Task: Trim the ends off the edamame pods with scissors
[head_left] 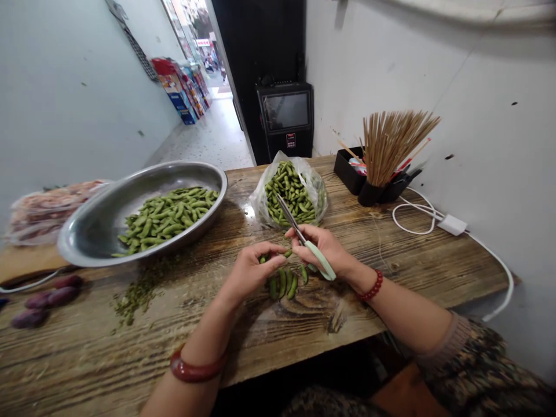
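Note:
Green-handled scissors are in my right hand, their blades pointing up and away toward the bag. My left hand pinches an edamame pod by its end, close to the right fingertips. Several loose pods lie on the wooden table just below my hands. Beyond them stands an open clear plastic bag full of edamame pods. To the left, a wide metal basin holds a heap of edamame pods.
Green trimmings are scattered in front of the basin. Purple plums or similar fruits and bagged meat-like pieces are at far left. Back right, wooden skewers stand beside a black box and a white cable.

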Demonstrator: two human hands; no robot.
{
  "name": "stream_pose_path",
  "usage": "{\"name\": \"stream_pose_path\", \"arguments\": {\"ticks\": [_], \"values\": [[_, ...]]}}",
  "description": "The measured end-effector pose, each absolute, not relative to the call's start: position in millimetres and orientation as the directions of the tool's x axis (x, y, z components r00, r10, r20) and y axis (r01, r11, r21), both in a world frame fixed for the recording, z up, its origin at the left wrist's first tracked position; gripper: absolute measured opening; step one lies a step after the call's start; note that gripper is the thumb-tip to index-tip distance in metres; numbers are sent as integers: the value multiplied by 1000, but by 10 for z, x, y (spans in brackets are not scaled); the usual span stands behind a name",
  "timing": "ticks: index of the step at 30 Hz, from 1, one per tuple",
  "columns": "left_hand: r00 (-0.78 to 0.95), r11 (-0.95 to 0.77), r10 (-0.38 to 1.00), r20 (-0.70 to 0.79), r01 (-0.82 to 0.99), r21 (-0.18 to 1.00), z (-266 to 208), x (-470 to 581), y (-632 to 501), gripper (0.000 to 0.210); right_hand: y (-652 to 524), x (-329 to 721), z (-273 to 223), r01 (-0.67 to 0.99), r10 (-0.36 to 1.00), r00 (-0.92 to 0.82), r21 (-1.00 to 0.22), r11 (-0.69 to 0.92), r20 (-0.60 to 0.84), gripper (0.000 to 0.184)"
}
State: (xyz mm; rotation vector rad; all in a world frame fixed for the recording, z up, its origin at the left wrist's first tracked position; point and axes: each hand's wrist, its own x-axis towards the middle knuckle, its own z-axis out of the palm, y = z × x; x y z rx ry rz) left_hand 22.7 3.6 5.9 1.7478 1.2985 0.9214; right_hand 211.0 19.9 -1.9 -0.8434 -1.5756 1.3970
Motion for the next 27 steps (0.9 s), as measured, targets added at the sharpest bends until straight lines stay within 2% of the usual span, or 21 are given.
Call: {"name": "stream_pose_path", "arguments": {"ticks": [4,6,10,14,20,27], "values": [[270,-206,957,102,393,896,43,274,23,8,197,2089,-68,12,886,-419,-974,225,199,24],[251,-156,965,71,340,928,33,260,18,10,202,2102,-64,51,883,-395,-954,295,253,25],[116,58,990,-77,160,985,23,199,-2,20,235,2171,-48,220,850,-293,-834,506,439,30],[68,108,992,-110,34,994,29,163,-11,25,273,2215,-86,286,759,-370,-712,642,536,40],[33,62,997,-64,54,997,35,150,-4,23,255,2195,-150,278,699,-507,-672,687,505,46],[17,29,999,-32,160,987,18,152,-12,22,265,2201,-172,266,649,-558,-630,730,516,50]]}}
